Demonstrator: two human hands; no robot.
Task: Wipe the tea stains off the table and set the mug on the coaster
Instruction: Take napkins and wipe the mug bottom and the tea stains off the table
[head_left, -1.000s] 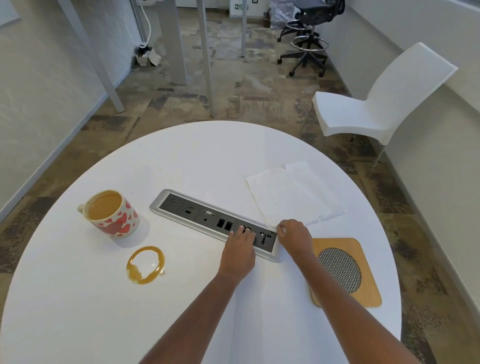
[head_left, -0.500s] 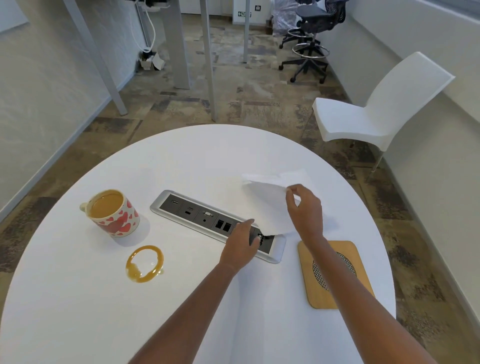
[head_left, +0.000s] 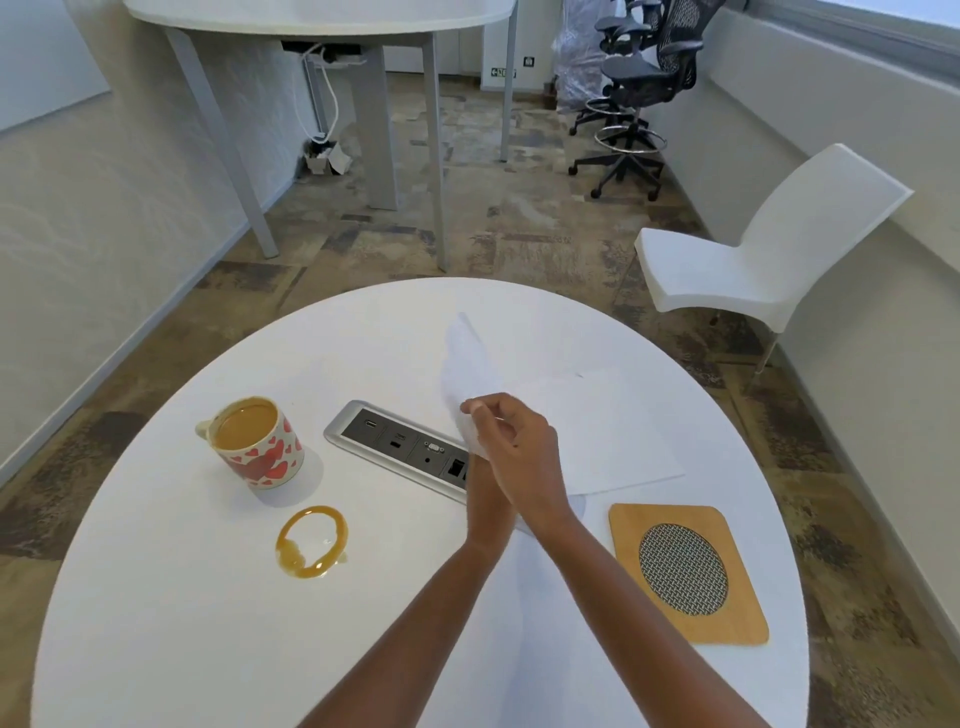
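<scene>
A mug (head_left: 260, 452) with red hearts, full of tea, stands at the left of the round white table (head_left: 208, 623). In front of it lies a brown ring-shaped tea stain (head_left: 311, 540). The wooden coaster (head_left: 634, 530) with a mesh centre lies at the right, with nothing on it. My right hand (head_left: 519, 447) pinches a white tissue (head_left: 465, 364) and holds it up above the table's middle. A second white sheet (head_left: 613, 431) lies flat behind the coaster. My left hand (head_left: 485, 493) is mostly hidden under the right wrist, near the socket strip.
A silver socket strip (head_left: 384, 436) is set into the table between the mug and my hands. A white chair (head_left: 753, 270) stands to the right of the table. Beyond are another table (head_left: 311, 15) and black office chairs (head_left: 639, 78).
My right hand has lifted the tissue off the table and carried it left, over my left hand. The mug, the stain and the coaster have not moved.
</scene>
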